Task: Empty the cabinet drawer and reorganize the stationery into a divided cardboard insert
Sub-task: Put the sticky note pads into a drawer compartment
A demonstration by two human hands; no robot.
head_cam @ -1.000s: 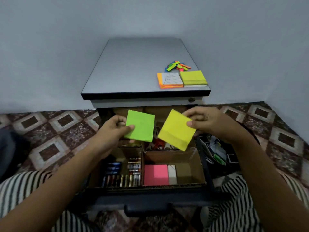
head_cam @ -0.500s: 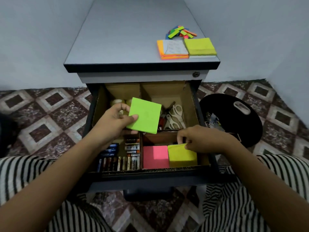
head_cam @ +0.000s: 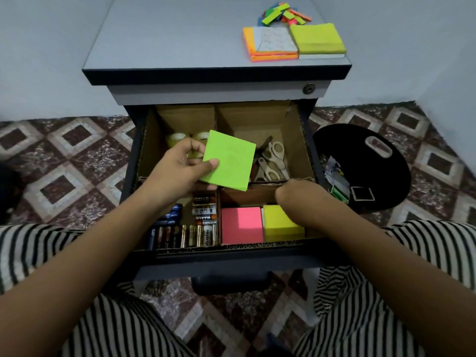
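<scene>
Sorting sticky notes: the left hand (head_cam: 180, 171) pinches a green sticky-note pad (head_cam: 228, 161) above the cardboard insert's (head_cam: 257, 245) middle, the right hand (head_cam: 291, 194), its grip hidden, meets the yellow pad (head_cam: 280, 224) in the front-right compartment, where the green pad likely goes next.

The cardboard insert (head_cam: 296, 130) is showing raw brown corrugated board, matt, with rough fluted cuts along its front edge. The green pad (head_cam: 229, 161), pinched in the left hand (head_cam: 180, 171), is looking like plain matt paper. So are the pink pad (head_cam: 240, 224) and the yellow pad (head_cam: 280, 224) in the insert's front right corner. The batteries (head_cam: 195, 235) at its front left corner are gleaming in glossy metallic wrappers. The scissors (head_cam: 273, 161) are showing smooth pale plastic handles. The cabinet top (head_cam: 180, 34) is looking smooth and grey with a dull sheen, and its lock (head_cam: 308, 88) is glinting like metal. Striped cloth (head_cam: 31, 253) is covering the knees.
</scene>
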